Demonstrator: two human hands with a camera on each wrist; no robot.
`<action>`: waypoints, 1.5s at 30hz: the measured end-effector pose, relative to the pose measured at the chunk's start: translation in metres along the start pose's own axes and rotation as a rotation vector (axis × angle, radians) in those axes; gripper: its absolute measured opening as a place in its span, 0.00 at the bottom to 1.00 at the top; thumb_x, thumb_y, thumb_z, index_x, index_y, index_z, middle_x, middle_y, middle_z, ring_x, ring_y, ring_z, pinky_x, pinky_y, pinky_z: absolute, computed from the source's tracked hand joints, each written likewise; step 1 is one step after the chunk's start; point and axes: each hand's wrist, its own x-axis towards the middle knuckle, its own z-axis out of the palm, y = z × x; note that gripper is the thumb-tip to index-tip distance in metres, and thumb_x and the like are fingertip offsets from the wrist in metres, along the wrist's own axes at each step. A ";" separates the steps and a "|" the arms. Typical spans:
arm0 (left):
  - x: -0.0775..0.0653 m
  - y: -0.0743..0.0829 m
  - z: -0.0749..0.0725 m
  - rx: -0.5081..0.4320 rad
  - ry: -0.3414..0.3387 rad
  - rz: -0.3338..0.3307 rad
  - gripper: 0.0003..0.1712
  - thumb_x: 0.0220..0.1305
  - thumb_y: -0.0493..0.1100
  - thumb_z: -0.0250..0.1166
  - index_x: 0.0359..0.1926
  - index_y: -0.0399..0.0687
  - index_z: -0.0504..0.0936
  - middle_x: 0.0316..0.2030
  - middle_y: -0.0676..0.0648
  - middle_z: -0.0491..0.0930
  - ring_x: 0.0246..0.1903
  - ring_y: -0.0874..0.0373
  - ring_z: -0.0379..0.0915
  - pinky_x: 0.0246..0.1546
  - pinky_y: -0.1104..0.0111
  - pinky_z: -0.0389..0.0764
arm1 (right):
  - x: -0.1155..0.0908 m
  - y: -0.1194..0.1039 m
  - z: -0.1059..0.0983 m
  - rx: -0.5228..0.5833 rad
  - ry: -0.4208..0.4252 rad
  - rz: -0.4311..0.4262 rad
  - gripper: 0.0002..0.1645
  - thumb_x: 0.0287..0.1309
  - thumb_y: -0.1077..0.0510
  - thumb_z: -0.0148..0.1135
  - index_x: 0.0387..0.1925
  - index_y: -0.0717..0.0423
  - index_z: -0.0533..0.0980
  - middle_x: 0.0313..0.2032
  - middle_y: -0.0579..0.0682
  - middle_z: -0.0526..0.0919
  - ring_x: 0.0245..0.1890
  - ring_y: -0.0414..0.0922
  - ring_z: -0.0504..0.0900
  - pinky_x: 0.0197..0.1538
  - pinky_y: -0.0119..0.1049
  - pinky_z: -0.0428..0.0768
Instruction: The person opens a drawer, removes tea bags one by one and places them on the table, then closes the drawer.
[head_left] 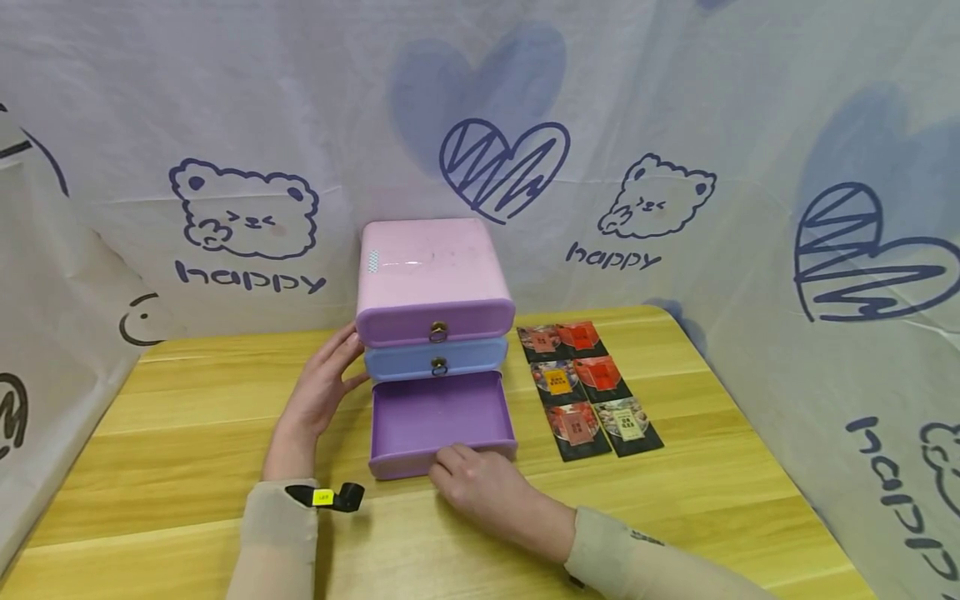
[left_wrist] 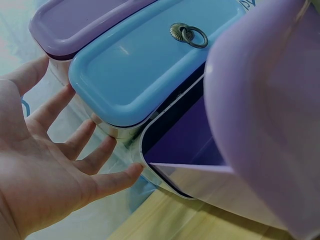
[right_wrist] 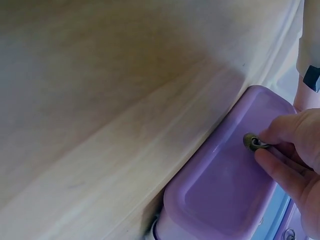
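A small three-drawer cabinet (head_left: 431, 262) with a pink top stands at the back of the table. Its bottom purple drawer (head_left: 438, 412) is pulled out and bare inside; the blue middle drawer (head_left: 408, 359) and the purple top drawer (head_left: 397, 326) are closed. My right hand (head_left: 483, 492) is at the front of the bottom drawer, and in the right wrist view its thumb and fingers pinch the ring pull (right_wrist: 256, 142). With fingers spread and straight, my left hand (left_wrist: 65, 155) touches the cabinet's left side.
Several dark, flat packets (head_left: 602, 379) with red, yellow and pale labels lie in two columns right of the cabinet. A printed cloth (head_left: 360, 108) hangs behind the wooden table (head_left: 202, 433) and along its sides.
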 end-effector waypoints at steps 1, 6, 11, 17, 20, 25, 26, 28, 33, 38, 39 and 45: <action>0.000 0.000 0.000 0.000 0.000 0.000 0.29 0.63 0.58 0.54 0.64 0.62 0.64 0.65 0.51 0.57 0.61 0.55 0.51 0.57 0.44 0.60 | 0.000 0.000 0.000 0.001 0.002 0.004 0.12 0.56 0.66 0.45 0.32 0.53 0.75 0.32 0.46 0.75 0.32 0.38 0.72 0.28 0.21 0.75; 0.000 0.000 -0.001 0.000 -0.008 0.000 0.30 0.63 0.58 0.54 0.65 0.61 0.63 0.66 0.51 0.56 0.61 0.55 0.50 0.58 0.44 0.59 | 0.001 0.000 0.001 0.005 0.000 0.025 0.12 0.55 0.67 0.45 0.31 0.54 0.75 0.32 0.46 0.76 0.31 0.38 0.73 0.27 0.23 0.76; 0.000 0.001 -0.001 -0.002 -0.007 -0.004 0.30 0.63 0.58 0.54 0.65 0.61 0.63 0.66 0.50 0.56 0.61 0.54 0.50 0.58 0.43 0.58 | 0.002 0.002 0.002 -0.003 0.001 0.029 0.10 0.54 0.67 0.48 0.31 0.54 0.76 0.32 0.46 0.76 0.31 0.38 0.72 0.26 0.22 0.75; 0.000 0.000 0.000 -0.006 0.007 -0.012 0.30 0.62 0.58 0.54 0.64 0.62 0.63 0.65 0.52 0.57 0.60 0.56 0.51 0.57 0.45 0.61 | 0.003 0.005 0.002 0.013 0.007 0.046 0.09 0.52 0.67 0.50 0.30 0.53 0.75 0.32 0.46 0.76 0.30 0.38 0.72 0.25 0.23 0.75; 0.000 0.000 0.000 -0.012 0.007 -0.014 0.30 0.62 0.58 0.54 0.64 0.61 0.64 0.65 0.52 0.57 0.60 0.57 0.52 0.56 0.46 0.61 | 0.004 0.006 0.003 0.026 0.006 0.052 0.07 0.53 0.65 0.52 0.30 0.53 0.75 0.31 0.46 0.76 0.30 0.38 0.72 0.26 0.22 0.75; 0.000 0.000 0.000 -0.016 0.001 -0.009 0.30 0.62 0.58 0.55 0.64 0.60 0.63 0.65 0.52 0.57 0.60 0.56 0.52 0.57 0.45 0.61 | 0.006 0.009 0.004 0.037 -0.001 0.061 0.07 0.60 0.60 0.51 0.31 0.53 0.75 0.33 0.46 0.76 0.32 0.38 0.73 0.28 0.22 0.75; 0.000 0.000 0.000 -0.015 0.000 -0.007 0.30 0.62 0.58 0.55 0.64 0.60 0.63 0.65 0.51 0.57 0.60 0.56 0.52 0.57 0.45 0.60 | 0.006 0.009 0.004 0.042 -0.003 0.066 0.08 0.61 0.59 0.50 0.32 0.53 0.75 0.33 0.46 0.77 0.32 0.38 0.73 0.28 0.22 0.75; 0.000 0.000 -0.001 -0.013 -0.003 -0.004 0.30 0.62 0.58 0.55 0.64 0.60 0.63 0.65 0.51 0.57 0.61 0.55 0.51 0.57 0.44 0.60 | 0.007 0.010 0.004 0.048 -0.001 0.070 0.08 0.62 0.58 0.49 0.32 0.53 0.76 0.33 0.46 0.77 0.33 0.38 0.73 0.28 0.22 0.76; 0.000 0.000 -0.001 -0.011 -0.006 0.000 0.30 0.62 0.58 0.54 0.64 0.61 0.63 0.65 0.51 0.57 0.61 0.55 0.51 0.57 0.44 0.60 | 0.009 0.012 0.005 0.062 0.003 0.078 0.08 0.61 0.59 0.50 0.32 0.54 0.76 0.33 0.47 0.77 0.32 0.39 0.74 0.29 0.23 0.77; 0.001 0.000 -0.001 -0.006 0.002 -0.001 0.30 0.62 0.59 0.55 0.64 0.61 0.64 0.65 0.52 0.58 0.60 0.56 0.52 0.57 0.45 0.61 | 0.012 0.013 0.006 0.055 0.011 0.088 0.07 0.59 0.61 0.51 0.32 0.53 0.76 0.33 0.46 0.77 0.31 0.39 0.73 0.28 0.23 0.76; 0.001 0.000 -0.001 -0.005 0.006 -0.002 0.30 0.62 0.59 0.55 0.64 0.61 0.64 0.65 0.52 0.58 0.61 0.56 0.52 0.57 0.45 0.61 | 0.012 0.013 0.006 0.059 0.012 0.092 0.07 0.58 0.61 0.51 0.32 0.54 0.76 0.33 0.47 0.77 0.31 0.39 0.73 0.28 0.23 0.77; 0.001 -0.001 -0.001 0.000 0.003 0.003 0.29 0.63 0.58 0.54 0.64 0.60 0.63 0.65 0.51 0.58 0.61 0.55 0.51 0.57 0.44 0.60 | 0.015 0.016 0.009 0.051 0.023 0.106 0.07 0.56 0.64 0.52 0.32 0.54 0.76 0.33 0.47 0.77 0.31 0.39 0.73 0.26 0.24 0.77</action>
